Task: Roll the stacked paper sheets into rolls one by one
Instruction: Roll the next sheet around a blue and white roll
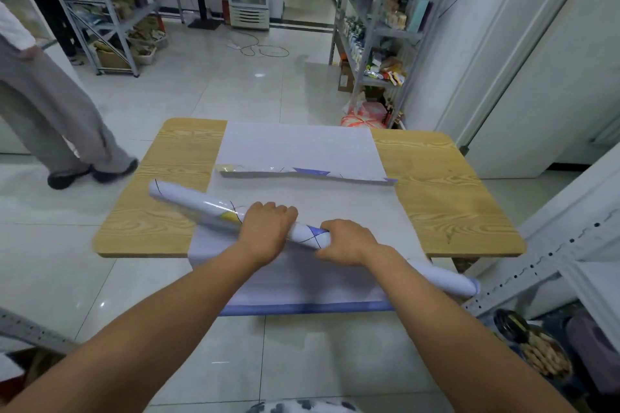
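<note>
Head view: roll [196, 206] lies diagonal over sheets [298, 144] on bench [443, 198]. Left hand [266, 230] and right hand [349, 241] near its middle, fingers [280, 211] curled, clamped on roll. Advice: twist both hands same way, even tension, so ends align and roll not become cone.

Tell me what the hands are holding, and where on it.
The paper roll, near its middle: left hand curled over the top, right hand beside it.

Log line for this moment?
left hand grips white printed paper roll | right hand grips it | white sheet stack beneath on wooden table
</note>
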